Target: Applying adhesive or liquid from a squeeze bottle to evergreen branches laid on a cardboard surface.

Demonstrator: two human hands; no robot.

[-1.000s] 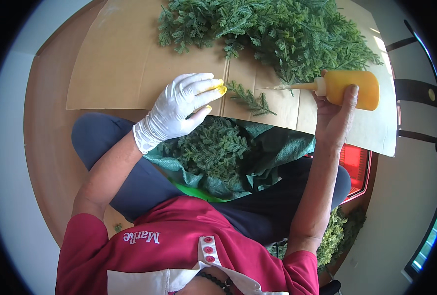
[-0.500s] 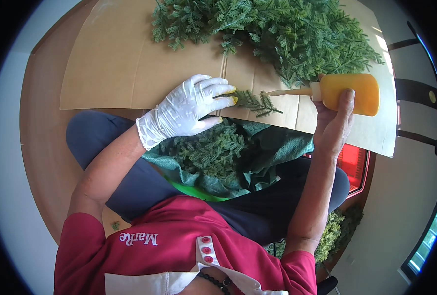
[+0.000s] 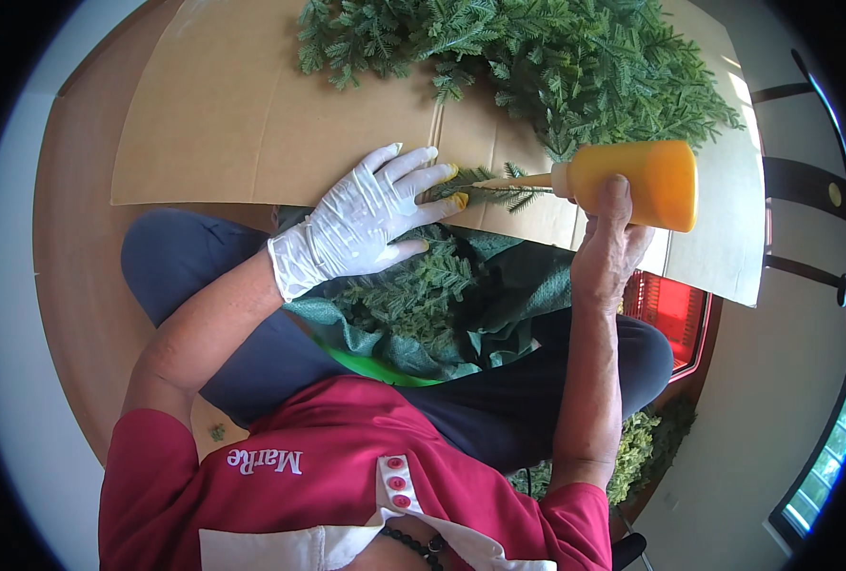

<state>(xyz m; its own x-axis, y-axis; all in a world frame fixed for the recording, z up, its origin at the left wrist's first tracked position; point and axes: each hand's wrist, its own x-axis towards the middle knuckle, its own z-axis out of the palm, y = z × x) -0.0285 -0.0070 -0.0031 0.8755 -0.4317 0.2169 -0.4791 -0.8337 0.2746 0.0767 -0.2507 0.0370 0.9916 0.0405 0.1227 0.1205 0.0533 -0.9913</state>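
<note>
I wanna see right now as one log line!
left hand: white-gloved, spread, at green sprig | right hand: bare, grips yellow bottle, nozzle at sprig | under sprig: cardboard | beyond: greenery pile

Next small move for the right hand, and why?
Probably a gentle squeeze of the yellow bottle: the right hand holds it with its nozzle over the small sprig, and the gloved left hand is at the sprig's left end.

Upper right: bottle [image 3: 637,190], yellow-orange, with cream nozzle [image 3: 513,181]. Centre: glove [image 3: 358,224], white, its fingertips [image 3: 460,201] yellow. Top: foliage [image 3: 575,67], green. Upper left: cardboard [image 3: 213,124], plain tan. Bottom: shirt [image 3: 347,419], crimson with white collar [image 3: 266,550].
</note>
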